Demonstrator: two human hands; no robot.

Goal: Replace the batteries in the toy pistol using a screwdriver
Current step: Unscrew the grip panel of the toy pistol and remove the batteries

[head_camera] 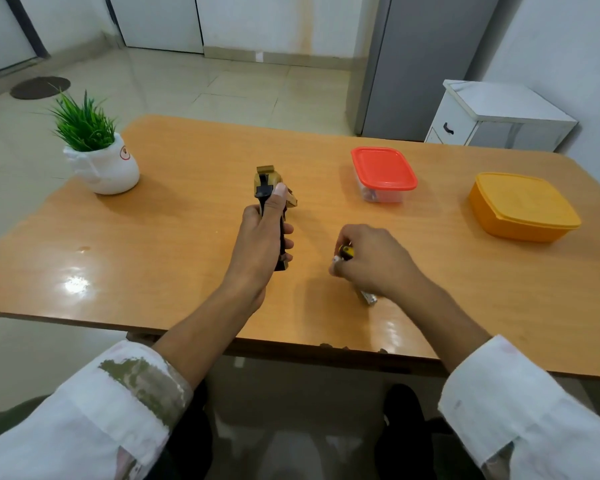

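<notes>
My left hand grips the gold and black toy pistol at the middle of the wooden table, thumb laid along its top. My right hand is curled around a small yellow and black item, and I cannot tell whether that is a battery or the screwdriver's handle. A silvery piece pokes out from under the right wrist on the table top. The rest of what the right hand holds is hidden by its fingers.
A potted green plant in a white pot stands at the table's far left. A clear box with a red lid sits right of the pistol, and an orange lidded box further right. A white cabinet stands behind the table.
</notes>
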